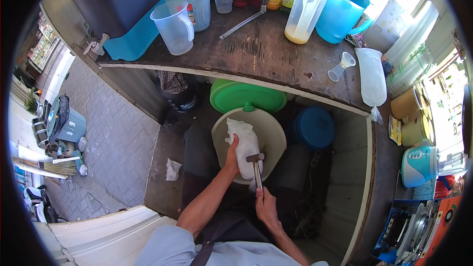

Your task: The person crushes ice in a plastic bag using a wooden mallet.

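A white, plastic-wrapped block (246, 143) lies tilted over the opening of a cream bucket (279, 140). My left hand (232, 156) is closed round the left side of the block, thumb up. In my right hand (266, 206) is the handle of a small metal hammer (255, 158), its head resting at or just over the lower right part of the block; whether they touch is hard to tell. Behind the bucket leans a green lid (249, 97).
Above the bucket runs a wooden counter (266, 44) with a clear jug (173, 27), bottles and a blue pitcher (341, 12). A white bag (372, 76) lies at its right. A blue round container (314, 128) stands right of the bucket.
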Demonstrator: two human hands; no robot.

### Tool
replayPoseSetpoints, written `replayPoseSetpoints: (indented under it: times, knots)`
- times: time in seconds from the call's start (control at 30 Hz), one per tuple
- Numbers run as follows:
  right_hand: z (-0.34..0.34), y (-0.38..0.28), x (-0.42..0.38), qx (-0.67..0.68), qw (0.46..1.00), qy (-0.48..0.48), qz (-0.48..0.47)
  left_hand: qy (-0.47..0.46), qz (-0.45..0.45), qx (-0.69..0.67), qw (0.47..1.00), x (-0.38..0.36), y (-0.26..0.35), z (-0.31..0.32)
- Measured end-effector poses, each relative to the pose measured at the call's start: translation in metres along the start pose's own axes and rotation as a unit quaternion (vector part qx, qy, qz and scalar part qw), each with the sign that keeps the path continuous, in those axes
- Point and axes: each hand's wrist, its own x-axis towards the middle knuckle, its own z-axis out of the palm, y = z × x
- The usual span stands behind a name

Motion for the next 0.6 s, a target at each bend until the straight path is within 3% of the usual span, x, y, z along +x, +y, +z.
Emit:
replayPoseSetpoints:
  times: [0.1,0.17,0.23,0.33,0.4,0.43,0.47,0.53,0.6]
  knots:
    - [0.001,0.001,0.000,0.019,1.000,0.009,0.017,0.007,-0.004,0.007,1.000,-0.004,0.005,-0.006]
    - [-0.001,-0.019,0.004,0.151,0.986,0.053,0.052,0.027,-0.025,0.002,0.999,-0.010,0.010,-0.006]
    - [-0.006,-0.036,0.002,0.191,0.978,0.079,0.040,0.034,-0.011,-0.017,0.999,-0.012,0.009,-0.006]
    - [0.005,-0.044,-0.007,0.290,0.948,0.133,0.002,0.058,0.032,-0.062,0.996,-0.010,0.002,-0.004]
    - [0.024,-0.036,-0.010,0.421,0.889,0.179,-0.031,0.075,0.060,-0.086,0.992,-0.007,-0.004,0.002]
    - [0.035,-0.024,-0.009,0.347,0.923,0.166,-0.010,0.076,0.091,-0.088,0.989,-0.007,-0.006,0.007]
    - [0.034,-0.024,0.001,0.348,0.923,0.167,-0.010,0.077,0.122,-0.091,0.985,-0.006,-0.008,0.008]
    - [0.030,-0.022,0.016,0.049,0.998,0.029,-0.007,0.068,0.112,-0.102,0.986,-0.012,-0.013,0.007]
    - [0.031,-0.023,0.023,0.098,0.994,0.032,0.026,0.044,0.113,-0.114,0.986,0.002,-0.007,0.007]
